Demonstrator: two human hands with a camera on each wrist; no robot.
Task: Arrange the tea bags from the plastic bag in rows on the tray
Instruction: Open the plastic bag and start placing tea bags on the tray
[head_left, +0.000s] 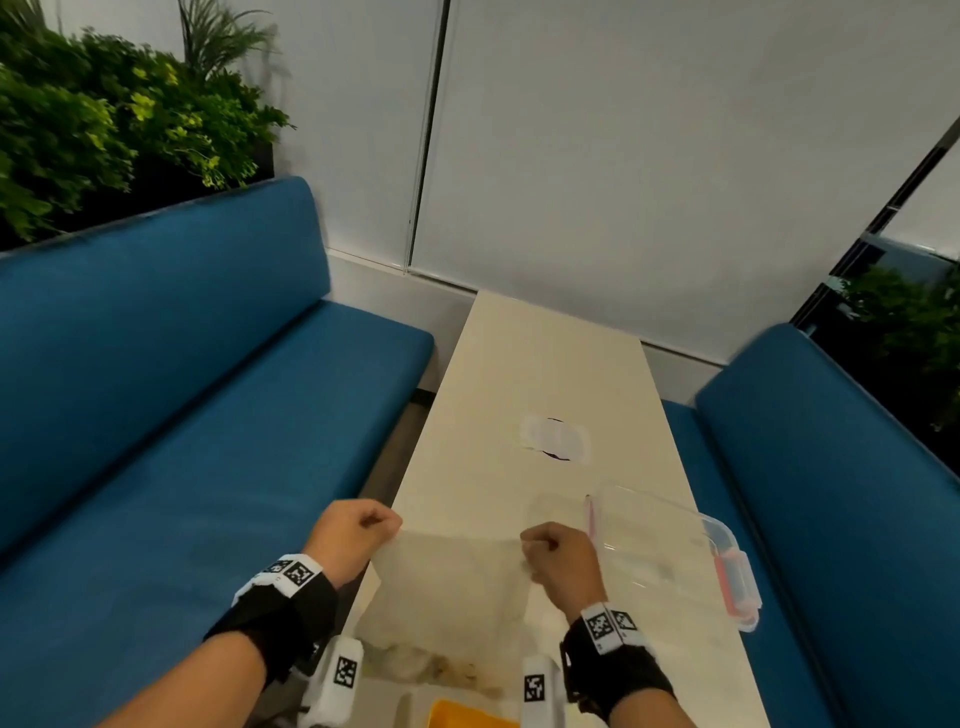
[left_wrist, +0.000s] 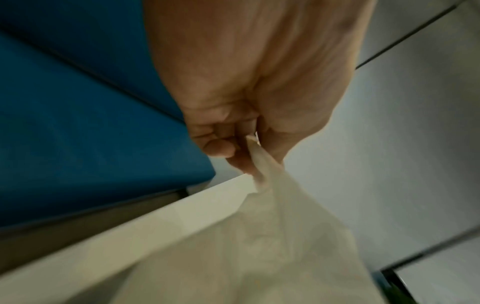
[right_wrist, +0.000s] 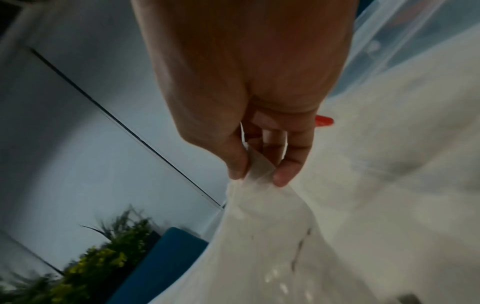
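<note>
A clear plastic bag (head_left: 452, 587) hangs stretched between my two hands above the near end of the white table (head_left: 519, 374). My left hand (head_left: 358, 525) pinches its upper left corner, and the left wrist view shows the bag (left_wrist: 272, 226) drawn out from the fingers (left_wrist: 221, 148). My right hand (head_left: 553, 551) pinches the upper right corner; thumb and forefinger clamp the film (right_wrist: 259, 164). Tea bags (head_left: 441, 667) lie bunched at the bag's bottom. An orange tray (head_left: 467, 717) shows at the bottom edge, right under the bag.
A clear plastic lidded box (head_left: 675, 551) with red-pink clips lies on the table to the right of my right hand. Blue benches (head_left: 182, 415) flank the table on both sides. A white wall closes the far end, plants stand behind the left bench.
</note>
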